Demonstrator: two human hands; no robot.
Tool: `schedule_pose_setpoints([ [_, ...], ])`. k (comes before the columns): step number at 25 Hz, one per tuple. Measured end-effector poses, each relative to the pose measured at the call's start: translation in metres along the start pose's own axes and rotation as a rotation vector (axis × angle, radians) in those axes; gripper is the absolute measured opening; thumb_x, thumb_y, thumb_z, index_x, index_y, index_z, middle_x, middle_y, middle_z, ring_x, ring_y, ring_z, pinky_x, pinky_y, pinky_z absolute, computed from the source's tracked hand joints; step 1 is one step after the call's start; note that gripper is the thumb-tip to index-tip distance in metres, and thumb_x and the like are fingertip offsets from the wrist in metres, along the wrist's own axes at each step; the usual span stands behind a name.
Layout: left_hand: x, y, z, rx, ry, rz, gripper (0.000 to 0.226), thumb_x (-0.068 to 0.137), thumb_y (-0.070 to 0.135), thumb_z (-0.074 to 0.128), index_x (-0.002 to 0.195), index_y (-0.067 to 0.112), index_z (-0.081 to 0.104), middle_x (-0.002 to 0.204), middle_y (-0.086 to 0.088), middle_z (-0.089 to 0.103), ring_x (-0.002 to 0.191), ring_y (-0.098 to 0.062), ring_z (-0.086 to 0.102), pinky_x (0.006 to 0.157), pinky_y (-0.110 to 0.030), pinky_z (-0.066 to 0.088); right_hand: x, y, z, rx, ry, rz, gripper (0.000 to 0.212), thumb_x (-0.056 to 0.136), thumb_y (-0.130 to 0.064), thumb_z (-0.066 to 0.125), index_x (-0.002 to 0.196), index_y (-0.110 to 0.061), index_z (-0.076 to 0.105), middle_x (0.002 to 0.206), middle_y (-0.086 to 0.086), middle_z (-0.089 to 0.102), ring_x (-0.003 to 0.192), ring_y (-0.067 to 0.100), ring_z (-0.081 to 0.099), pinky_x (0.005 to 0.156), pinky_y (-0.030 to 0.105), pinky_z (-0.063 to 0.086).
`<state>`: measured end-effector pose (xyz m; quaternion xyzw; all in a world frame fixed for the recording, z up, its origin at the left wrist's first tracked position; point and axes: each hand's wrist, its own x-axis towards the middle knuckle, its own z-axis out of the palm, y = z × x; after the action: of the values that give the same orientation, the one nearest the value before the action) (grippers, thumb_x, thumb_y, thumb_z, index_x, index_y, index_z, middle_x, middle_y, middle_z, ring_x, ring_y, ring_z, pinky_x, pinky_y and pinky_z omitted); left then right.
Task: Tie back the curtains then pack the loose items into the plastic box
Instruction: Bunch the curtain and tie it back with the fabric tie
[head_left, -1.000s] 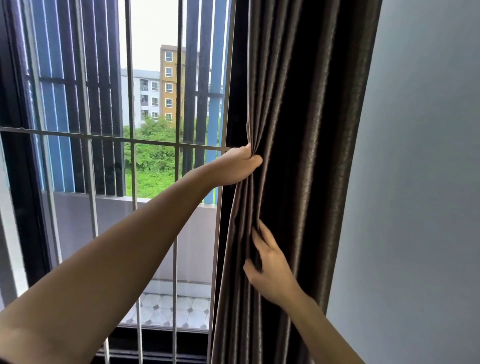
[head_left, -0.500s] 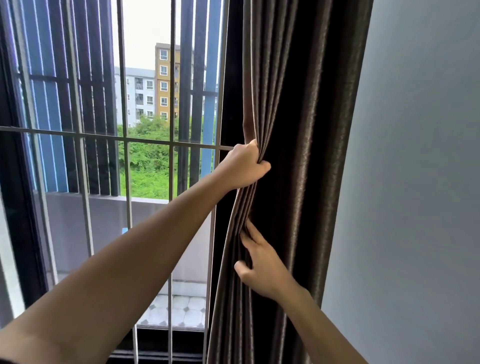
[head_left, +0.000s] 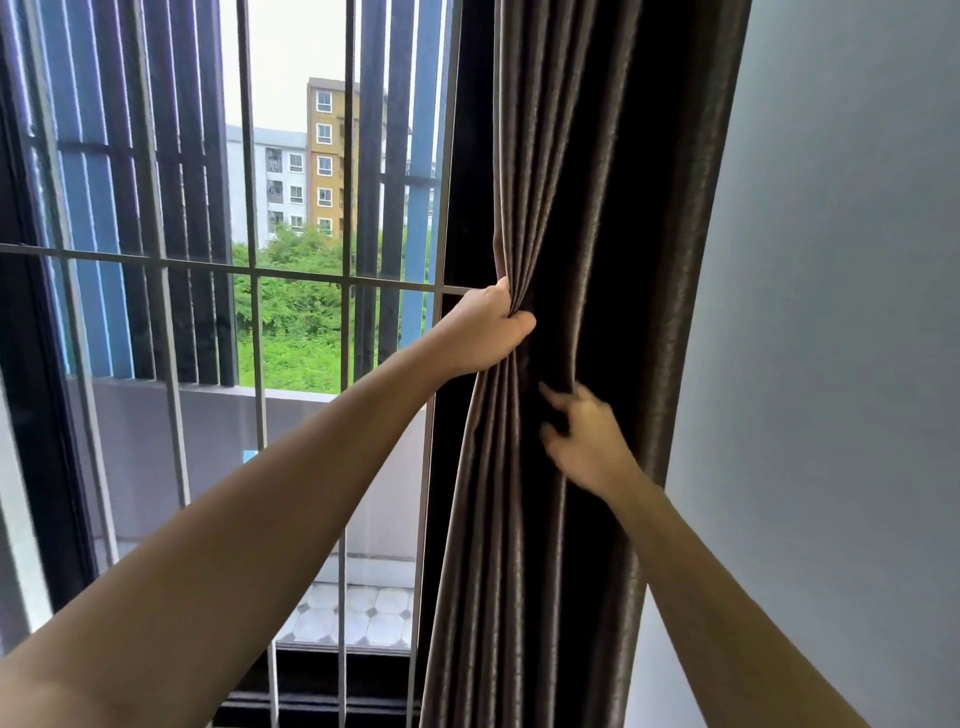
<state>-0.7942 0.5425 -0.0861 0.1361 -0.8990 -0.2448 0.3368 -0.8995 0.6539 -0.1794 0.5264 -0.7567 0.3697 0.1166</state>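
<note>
The left hand (head_left: 488, 332) is clenched round a bunch of pleats at the inner edge of the dark brown, faintly shiny fabric curtain (head_left: 597, 182), with the thumb wrapped over the front of the gathered folds and the bare forearm reaching up to it from the lower left. The cloth narrows where this hand squeezes it and fans out again below. Just beneath and a little to the right, the right hand (head_left: 589, 441) is blurred. Its thumb and fingers are spread and fairly straight, their tips against the cloth at a deep shadowed fold, and they curl round nothing that shows. Its forearm comes up from the lower right corner. The curtain hangs as one tall bundle from the top of the view to the bottom, between the window on its left and a plain pale grey painted wall (head_left: 831, 312) on its right. To the left of the curtain stands a grille of thin grey metal window bars (head_left: 249, 270), upright rods crossed by one horizontal rail level with the left hand. A dark window frame (head_left: 31, 415) runs down the far left. Beyond the bars are blue and dark vertical slats (head_left: 104, 208), a grey balcony parapet (head_left: 156, 426) and a patterned white tiled balcony floor (head_left: 358, 613). Further out lie green trees (head_left: 296, 322) and yellow and white apartment blocks (head_left: 324, 156).
</note>
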Motion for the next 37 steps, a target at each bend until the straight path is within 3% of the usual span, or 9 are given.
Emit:
schedule_pose_setpoints([
  [8, 0.002, 0.004, 0.003, -0.037, -0.025, -0.03, 0.011, 0.092, 0.017, 0.041, 0.082, 0.011, 0.041, 0.075, -0.003, 0.049, 0.062, -0.015, 0.044, 0.054, -0.026, 0.037, -0.049, -0.009, 0.038, 0.001, -0.076, -0.09, 0.049, 0.094, -0.006, 0.047, 0.142, -0.01, 0.04, 0.15, -0.003, 0.033, 0.134, 0.015, 0.039, 0.104, 0.006, 0.02],
  [12, 0.0, 0.011, 0.005, -0.049, -0.008, -0.049, 0.013, 0.092, 0.018, 0.04, 0.094, 0.007, 0.046, 0.082, -0.004, 0.053, 0.067, -0.015, 0.049, 0.058, -0.027, 0.041, -0.054, -0.012, 0.045, -0.117, -0.176, -0.071, 0.052, 0.096, -0.011, 0.043, 0.147, -0.01, 0.029, 0.158, 0.003, 0.015, 0.141, 0.022, 0.029, 0.114, 0.024, 0.024],
  [17, 0.002, 0.013, 0.015, -0.035, 0.041, -0.044, 0.054, 0.07, 0.058, 0.057, 0.096, 0.01, 0.055, 0.089, -0.004, 0.061, 0.08, -0.018, 0.06, 0.072, -0.033, 0.052, -0.057, -0.01, 0.058, -0.327, -0.232, -0.076, 0.05, 0.094, -0.016, 0.04, 0.143, -0.01, 0.034, 0.16, 0.003, 0.008, 0.136, 0.023, 0.032, 0.112, 0.034, 0.033],
  [21, 0.002, 0.01, 0.012, 0.087, 0.081, -0.06, 0.035, 0.082, 0.026, 0.06, 0.105, 0.001, 0.05, 0.078, -0.003, 0.05, 0.07, -0.019, 0.051, 0.056, -0.028, 0.041, -0.064, -0.012, 0.035, -0.39, -0.425, -0.169, 0.026, 0.08, -0.031, 0.049, 0.092, -0.021, 0.071, 0.134, -0.002, 0.054, 0.112, 0.025, 0.057, 0.095, 0.032, 0.042],
  [24, -0.006, 0.009, 0.003, 0.015, 0.075, -0.057, 0.026, 0.085, 0.015, 0.056, 0.105, 0.0, 0.049, 0.071, 0.0, 0.043, 0.057, -0.012, 0.04, 0.049, -0.024, 0.031, -0.056, 0.0, -0.003, -0.299, 0.284, -0.3, 0.02, 0.066, -0.035, 0.055, 0.077, -0.028, 0.07, 0.121, -0.004, 0.065, 0.113, 0.021, 0.058, 0.108, 0.055, 0.029],
  [27, -0.017, 0.016, 0.0, -0.084, 0.035, -0.029, 0.017, 0.085, 0.012, 0.056, 0.079, 0.013, 0.04, 0.07, 0.0, 0.04, 0.056, -0.012, 0.036, 0.05, -0.024, 0.03, -0.031, 0.002, -0.053, -0.043, 0.932, -0.011, 0.063, 0.072, -0.029, 0.068, 0.13, -0.019, 0.046, 0.15, 0.009, 0.034, 0.138, 0.014, 0.03, 0.117, 0.044, 0.004],
  [30, -0.02, 0.019, 0.002, -0.119, 0.015, -0.002, 0.03, 0.085, 0.009, 0.053, 0.067, 0.022, 0.033, 0.071, -0.004, 0.041, 0.056, -0.013, 0.036, 0.05, -0.025, 0.032, -0.006, 0.002, -0.073, 0.281, 0.609, 0.152, 0.09, 0.079, -0.017, 0.071, 0.148, -0.02, 0.014, 0.134, 0.002, 0.049, 0.114, 0.013, 0.051, 0.101, 0.024, 0.036],
  [34, -0.012, 0.014, 0.003, -0.108, 0.019, -0.014, 0.007, 0.086, 0.01, 0.051, 0.088, 0.007, 0.045, 0.068, -0.001, 0.041, 0.054, -0.012, 0.037, 0.045, -0.02, 0.032, -0.009, 0.016, -0.036, 0.122, 0.197, 0.128, 0.072, 0.073, 0.008, 0.055, 0.139, -0.017, 0.039, 0.102, 0.008, 0.065, 0.093, 0.03, 0.064, 0.073, 0.02, 0.041],
  [37, -0.009, 0.013, 0.005, -0.114, 0.014, -0.032, 0.009, 0.088, 0.01, 0.05, 0.096, 0.01, 0.045, 0.073, 0.002, 0.044, 0.056, -0.008, 0.041, 0.039, -0.009, 0.031, -0.027, 0.019, -0.002, 0.128, 0.034, 0.029, 0.069, 0.074, 0.012, 0.05, 0.137, -0.016, 0.041, 0.089, 0.0, 0.062, 0.07, 0.015, 0.062, 0.058, 0.004, 0.037],
])
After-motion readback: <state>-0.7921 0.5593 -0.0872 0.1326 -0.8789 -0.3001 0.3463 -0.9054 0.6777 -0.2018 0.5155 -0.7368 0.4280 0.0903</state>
